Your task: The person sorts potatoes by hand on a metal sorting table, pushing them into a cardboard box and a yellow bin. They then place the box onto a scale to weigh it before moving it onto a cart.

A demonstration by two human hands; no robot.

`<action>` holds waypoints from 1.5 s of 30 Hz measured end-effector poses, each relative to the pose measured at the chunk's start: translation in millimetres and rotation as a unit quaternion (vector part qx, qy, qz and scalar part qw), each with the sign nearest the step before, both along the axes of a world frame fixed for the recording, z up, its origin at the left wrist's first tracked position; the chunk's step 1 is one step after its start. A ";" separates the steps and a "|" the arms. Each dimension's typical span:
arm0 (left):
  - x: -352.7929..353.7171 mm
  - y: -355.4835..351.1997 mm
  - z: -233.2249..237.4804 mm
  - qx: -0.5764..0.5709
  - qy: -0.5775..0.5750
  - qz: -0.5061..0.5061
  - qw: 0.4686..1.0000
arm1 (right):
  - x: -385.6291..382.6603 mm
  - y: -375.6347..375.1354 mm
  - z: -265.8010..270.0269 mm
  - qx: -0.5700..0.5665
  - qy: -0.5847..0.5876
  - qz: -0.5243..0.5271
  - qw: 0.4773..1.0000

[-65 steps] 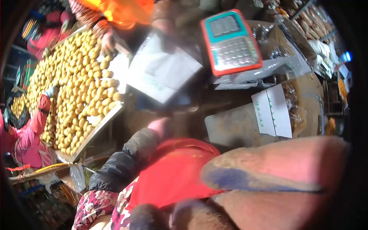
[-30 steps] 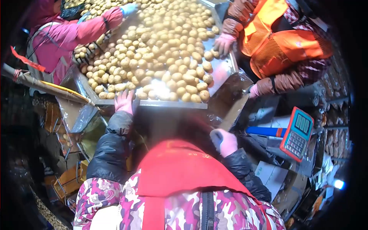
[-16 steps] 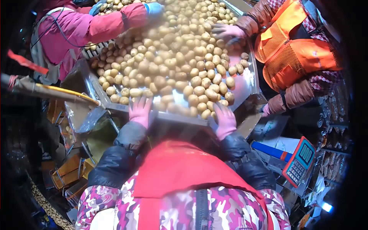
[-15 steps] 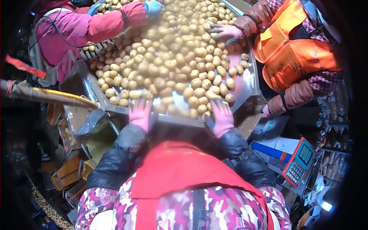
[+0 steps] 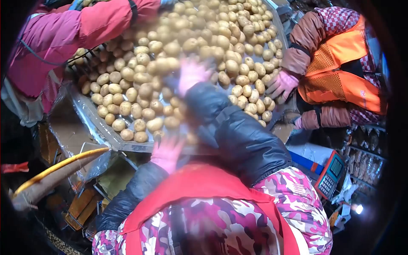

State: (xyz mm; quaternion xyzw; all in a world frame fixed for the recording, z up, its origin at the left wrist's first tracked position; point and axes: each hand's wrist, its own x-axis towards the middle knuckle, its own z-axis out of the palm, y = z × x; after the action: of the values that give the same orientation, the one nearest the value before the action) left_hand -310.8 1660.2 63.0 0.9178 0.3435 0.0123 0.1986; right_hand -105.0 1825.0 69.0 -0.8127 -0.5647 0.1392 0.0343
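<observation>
Many potatoes (image 5: 136, 111) cover the metal-rimmed table (image 5: 135, 147) in front of me. My right hand (image 5: 194, 75), in a pink glove with dark fingertips, reaches over the middle of the pile, palm down. Its fingers look spread among the potatoes, though motion blurs them. At the near rim is my left hand (image 5: 167, 152), also in a pink glove. Its fingers stretch forward over the edge, near a few loose potatoes, and it grips nothing I can see.
A co-worker in a pink sleeve (image 5: 106, 25) leans in at the upper left. Another, in an orange vest (image 5: 340, 70), rests a gloved hand (image 5: 283, 84) by the right-hand potatoes. A scale display (image 5: 330, 175) stands at the lower right; a yellow-edged bar (image 5: 59, 170) juts in from the left.
My right hand has left the near rim and moved forward and left onto the pile. My left hand has shifted slightly right along the rim. The vested co-worker's hand has drawn back toward the near side.
</observation>
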 end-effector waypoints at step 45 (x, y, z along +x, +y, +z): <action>52.5 64.9 37.5 -0.687 -0.477 0.268 0.478 | 160.3 -55.1 72.8 0.002 0.508 0.160 0.846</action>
State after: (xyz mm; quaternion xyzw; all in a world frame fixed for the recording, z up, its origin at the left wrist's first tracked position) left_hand -258.3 1725.1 100.5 0.2048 0.3244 0.2612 0.8858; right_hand 55.3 1769.9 141.9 -0.5267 -0.5912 0.5351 0.2947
